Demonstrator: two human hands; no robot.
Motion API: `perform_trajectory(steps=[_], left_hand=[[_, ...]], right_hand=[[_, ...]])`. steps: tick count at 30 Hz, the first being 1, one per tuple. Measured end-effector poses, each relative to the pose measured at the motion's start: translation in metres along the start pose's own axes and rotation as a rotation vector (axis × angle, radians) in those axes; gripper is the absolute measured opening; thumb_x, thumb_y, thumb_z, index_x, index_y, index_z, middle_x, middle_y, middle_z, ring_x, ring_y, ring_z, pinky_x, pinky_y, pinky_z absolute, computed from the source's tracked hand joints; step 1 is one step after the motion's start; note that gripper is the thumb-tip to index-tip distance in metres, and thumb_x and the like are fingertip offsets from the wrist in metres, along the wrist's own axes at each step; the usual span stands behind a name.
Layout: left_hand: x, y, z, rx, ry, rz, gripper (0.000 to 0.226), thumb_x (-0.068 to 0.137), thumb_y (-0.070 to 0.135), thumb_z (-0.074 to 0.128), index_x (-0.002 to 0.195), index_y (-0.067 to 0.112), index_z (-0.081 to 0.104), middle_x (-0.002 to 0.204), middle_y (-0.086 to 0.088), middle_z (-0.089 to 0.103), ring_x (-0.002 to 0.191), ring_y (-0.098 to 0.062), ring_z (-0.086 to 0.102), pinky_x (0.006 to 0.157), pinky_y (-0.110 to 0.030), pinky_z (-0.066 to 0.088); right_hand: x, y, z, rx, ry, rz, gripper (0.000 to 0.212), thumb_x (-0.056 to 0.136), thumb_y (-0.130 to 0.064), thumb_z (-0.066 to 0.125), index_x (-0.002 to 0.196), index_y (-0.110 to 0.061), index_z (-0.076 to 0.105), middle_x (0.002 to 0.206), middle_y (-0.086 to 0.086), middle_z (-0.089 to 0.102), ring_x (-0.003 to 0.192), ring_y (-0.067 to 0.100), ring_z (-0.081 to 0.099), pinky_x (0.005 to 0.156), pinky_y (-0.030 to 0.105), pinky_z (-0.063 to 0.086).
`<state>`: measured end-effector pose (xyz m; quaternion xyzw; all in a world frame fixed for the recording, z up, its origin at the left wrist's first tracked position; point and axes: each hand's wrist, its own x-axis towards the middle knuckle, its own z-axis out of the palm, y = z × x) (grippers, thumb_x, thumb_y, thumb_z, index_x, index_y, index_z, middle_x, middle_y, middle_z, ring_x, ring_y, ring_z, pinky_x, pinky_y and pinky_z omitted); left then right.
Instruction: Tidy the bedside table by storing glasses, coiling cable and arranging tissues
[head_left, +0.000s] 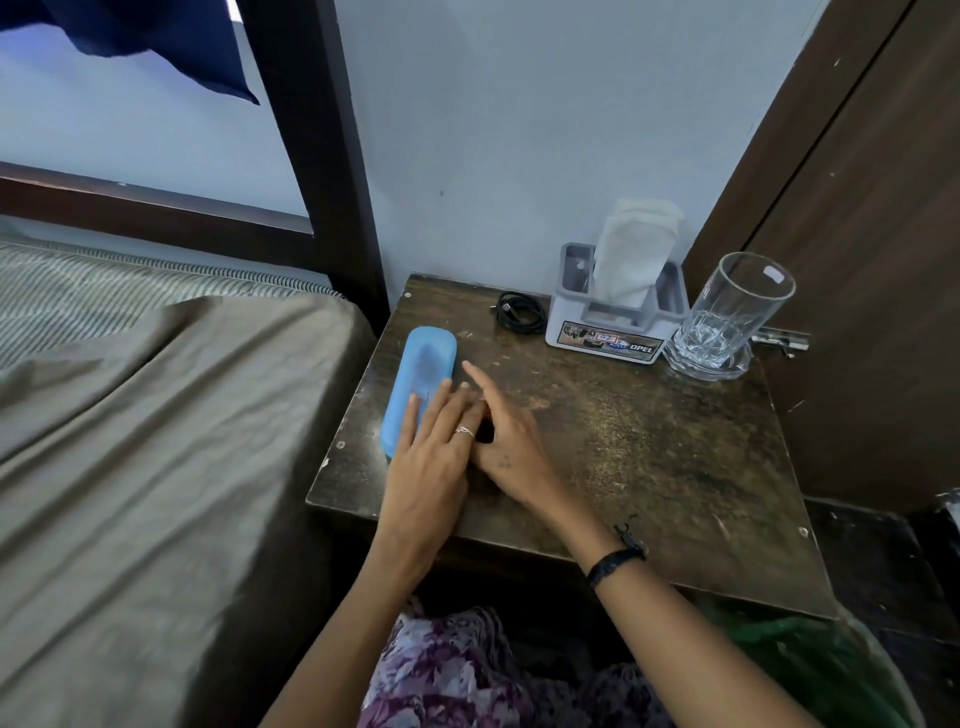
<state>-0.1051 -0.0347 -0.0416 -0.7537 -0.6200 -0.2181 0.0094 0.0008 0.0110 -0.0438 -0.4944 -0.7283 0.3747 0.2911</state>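
We are seeing the left hand (434, 441) covering the near end of the blue case (415, 384), while at four o'clock the green bag (810, 670) is blurring and running off the bottom edge.

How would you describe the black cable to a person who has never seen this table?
Look at the dark wooden bedside table beside the bed. At its back edge, near the wall, stands a grey tissue holder. The black cable lies coiled just left of it, the only thin, dark, looped thing there.
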Motion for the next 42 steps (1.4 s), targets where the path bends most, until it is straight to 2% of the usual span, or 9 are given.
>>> perform_trajectory(steps=[4,7,10,13,18,22,29,35,42], left_hand=[[-0.012,-0.015,-0.004,-0.199,0.105,-0.233,0.069,0.067,-0.009,0.033,0.128,0.015,0.055,0.144,-0.025,0.037,0.134,-0.043,0.034,0.113,-0.048,0.023],[-0.02,-0.016,-0.007,-0.452,0.181,-0.415,0.075,0.073,-0.017,0.042,0.135,0.024,0.045,0.154,-0.012,0.017,0.141,-0.022,0.022,0.113,-0.036,0.028],[-0.014,-0.014,-0.008,-0.577,0.26,-0.553,0.065,0.08,-0.008,0.053,0.137,0.02,0.04,0.145,0.0,0.029,0.121,-0.003,0.037,0.091,-0.007,0.026],[0.005,-0.019,-0.006,-0.638,0.296,-0.586,0.058,0.081,0.002,0.059,0.134,0.017,0.041,0.125,0.009,0.04,0.095,0.011,0.038,0.077,0.001,0.027],[0.043,-0.028,0.003,-0.6,0.277,-0.538,0.045,0.081,0.001,0.058,0.125,0.008,0.051,0.131,-0.003,0.05,0.101,0.007,0.04,0.075,0.01,0.023],[0.071,-0.037,0.014,-0.561,0.262,-0.529,0.048,0.082,0.003,0.055,0.129,0.008,0.047,0.133,-0.007,0.047,0.117,-0.019,0.049,0.084,-0.006,0.029],[0.091,-0.05,0.031,-0.509,0.283,-0.489,0.051,0.082,0.005,0.054,0.132,0.006,0.043,0.128,-0.013,0.043,0.116,-0.028,0.049,0.097,-0.04,0.043],[0.095,-0.056,0.037,-0.505,0.271,-0.462,0.052,0.082,0.007,0.057,0.132,0.004,0.041,0.129,-0.015,0.042,0.118,-0.028,0.048,0.099,-0.038,0.042],[0.082,-0.042,0.026,-0.749,0.234,-0.503,0.095,0.077,0.011,0.072,0.147,0.011,0.008,0.146,-0.013,0.021,0.13,-0.008,0.027,0.097,-0.007,0.02]], right_hand=[[-0.004,-0.005,0.014,0.003,0.003,-0.015,0.089,0.065,-0.059,0.057,0.143,-0.031,0.025,0.127,-0.016,0.056,0.115,0.006,0.052,0.106,0.037,0.029],[-0.002,-0.007,0.022,-0.093,0.045,-0.003,0.096,0.062,-0.069,0.058,0.143,-0.031,0.025,0.134,-0.014,0.05,0.119,0.007,0.048,0.098,0.029,0.024],[0.004,-0.007,0.027,-0.16,0.087,0.017,0.09,0.064,-0.071,0.057,0.14,-0.031,0.031,0.13,-0.012,0.051,0.115,0.009,0.049,0.093,0.029,0.026],[0.015,-0.006,0.026,-0.147,0.15,0.036,0.068,0.073,-0.058,0.065,0.132,-0.03,0.045,0.119,-0.011,0.057,0.098,0.006,0.054,0.094,0.033,0.031],[0.044,-0.002,0.017,-0.044,0.246,0.086,0.056,0.075,-0.05,0.068,0.125,-0.028,0.055,0.102,-0.009,0.068,0.087,0.01,0.062,0.092,0.044,0.042],[0.07,0.003,0.011,-0.054,0.24,0.123,0.054,0.076,-0.053,0.064,0.123,-0.028,0.057,0.09,-0.011,0.072,0.089,0.011,0.064,0.092,0.046,0.044],[0.091,0.009,0.006,-0.095,0.229,0.111,0.054,0.078,-0.054,0.062,0.125,-0.028,0.056,0.089,-0.011,0.072,0.096,0.01,0.064,0.097,0.045,0.039],[0.09,0.008,0.004,-0.083,0.248,0.099,0.054,0.08,-0.054,0.061,0.127,-0.027,0.055,0.091,-0.008,0.072,0.1,0.012,0.062,0.097,0.042,0.037],[0.085,0.011,0.004,-0.029,0.22,0.096,0.061,0.08,-0.052,0.062,0.132,-0.023,0.049,0.089,-0.011,0.068,0.089,0.012,0.063,0.099,0.045,0.038]])
